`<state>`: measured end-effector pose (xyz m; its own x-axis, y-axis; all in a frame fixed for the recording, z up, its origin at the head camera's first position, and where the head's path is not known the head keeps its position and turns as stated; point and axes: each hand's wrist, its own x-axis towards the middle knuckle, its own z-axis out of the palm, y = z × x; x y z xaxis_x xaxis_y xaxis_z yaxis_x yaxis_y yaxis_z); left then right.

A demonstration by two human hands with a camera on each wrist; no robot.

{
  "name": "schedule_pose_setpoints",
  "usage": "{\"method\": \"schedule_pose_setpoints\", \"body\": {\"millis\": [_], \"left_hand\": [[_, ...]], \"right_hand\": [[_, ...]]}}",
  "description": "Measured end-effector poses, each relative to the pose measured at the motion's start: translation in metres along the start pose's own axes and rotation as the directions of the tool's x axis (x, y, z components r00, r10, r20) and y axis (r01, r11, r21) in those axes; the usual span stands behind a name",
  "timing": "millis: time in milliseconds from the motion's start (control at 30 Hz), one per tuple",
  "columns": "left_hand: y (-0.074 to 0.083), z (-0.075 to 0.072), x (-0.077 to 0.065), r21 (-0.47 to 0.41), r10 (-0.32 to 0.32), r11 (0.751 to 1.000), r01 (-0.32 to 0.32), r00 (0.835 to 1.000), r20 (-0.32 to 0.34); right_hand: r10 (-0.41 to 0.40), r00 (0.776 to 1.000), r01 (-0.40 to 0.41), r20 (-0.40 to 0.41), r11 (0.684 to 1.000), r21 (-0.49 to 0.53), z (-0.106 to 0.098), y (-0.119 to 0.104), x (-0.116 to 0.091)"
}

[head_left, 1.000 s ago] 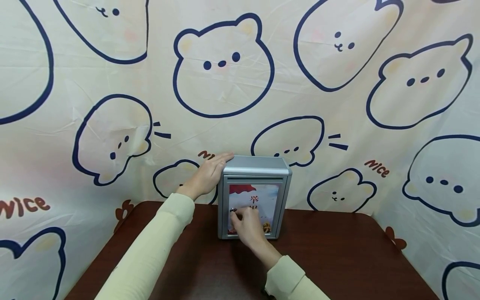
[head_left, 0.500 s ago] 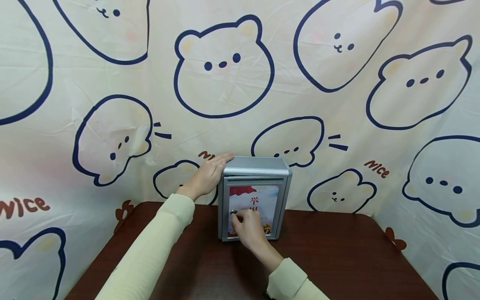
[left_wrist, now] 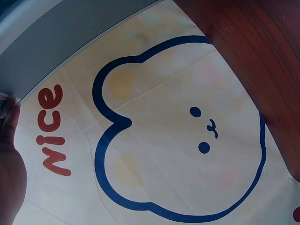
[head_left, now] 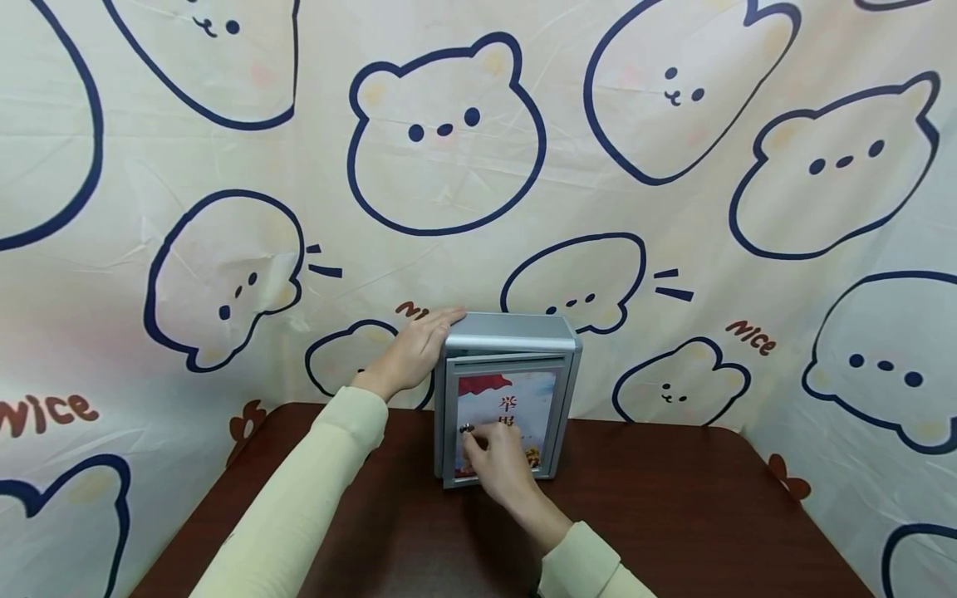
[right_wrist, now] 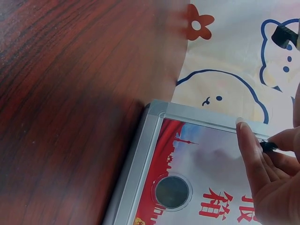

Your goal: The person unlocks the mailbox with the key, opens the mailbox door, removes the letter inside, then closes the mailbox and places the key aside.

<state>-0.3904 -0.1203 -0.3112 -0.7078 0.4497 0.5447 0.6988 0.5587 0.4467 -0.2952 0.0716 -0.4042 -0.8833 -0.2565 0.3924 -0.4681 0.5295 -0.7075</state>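
Observation:
A silver-grey metal letter box (head_left: pixel 516 330) stands upright on the table. Its framed front door (head_left: pixel 486 403), with a red and white poster bearing Chinese characters, sits slightly ajar, its left side standing out from the body. My left hand (head_left: pixel 409 353) rests with extended fingers on the box's upper left edge; the left wrist view catches part of that hand at its left border. At the door's left side, my right hand (head_left: pixel 499 465) pinches a small black-headed key (right_wrist: pixel 268 146) between thumb and finger. A round dark window (right_wrist: pixel 172 192) shows low on the poster.
The dark red-brown wooden table (head_left: pixel 643 507) extends around the box. Close behind hangs a cream cloth backdrop (head_left: pixel 449 191) with blue-outlined bear faces, and it also covers both sides.
The door's left side has swung outward a little with my right hand, widening the gap along its top. My left hand has stayed at the box's upper left edge.

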Motion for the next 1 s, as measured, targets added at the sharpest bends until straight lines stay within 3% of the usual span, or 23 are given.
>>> {"method": "schedule_pose_setpoints", "body": {"millis": [1000], "left_hand": [[0.0, -0.001, 0.0, -0.011, 0.0, 1.0, 0.0, 1.0, -0.003]], "right_hand": [[-0.016, 0.998, 0.013, 0.059, 0.999, 0.051, -0.011, -0.001, -0.014]]}}
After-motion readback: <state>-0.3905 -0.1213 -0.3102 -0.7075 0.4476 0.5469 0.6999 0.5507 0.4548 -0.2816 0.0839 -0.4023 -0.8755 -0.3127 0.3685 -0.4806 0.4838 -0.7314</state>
